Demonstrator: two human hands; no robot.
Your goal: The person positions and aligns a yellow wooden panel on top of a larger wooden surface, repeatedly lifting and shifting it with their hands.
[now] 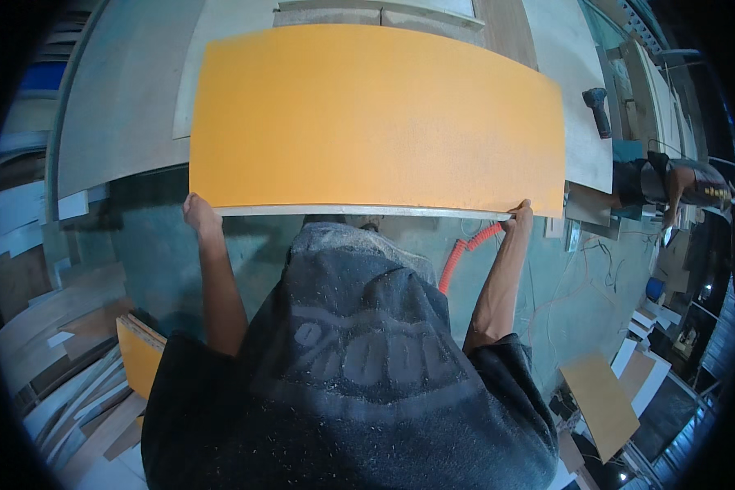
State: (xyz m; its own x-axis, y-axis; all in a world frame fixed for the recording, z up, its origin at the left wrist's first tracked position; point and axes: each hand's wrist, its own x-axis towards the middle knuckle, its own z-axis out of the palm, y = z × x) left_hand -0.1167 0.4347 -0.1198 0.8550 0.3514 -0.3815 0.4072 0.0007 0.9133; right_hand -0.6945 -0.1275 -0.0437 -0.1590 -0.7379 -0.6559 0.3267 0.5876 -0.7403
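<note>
Left hand [202, 212] and right hand [519, 217] grip — spread wide apart.

Workshop (stacked boards [80, 384], power tool [599, 114])

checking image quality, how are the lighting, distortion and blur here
In the head view, the orange board is brightly lit, its far edge bowed and far left corner soft; in the head view, the shirt is dark, though pale dust shows; in the head view, small lights glare near the right rim, and the picture's outer edges fall to black.

Panel [376, 122] over bench [122, 106], tool [598, 112] at right
</note>
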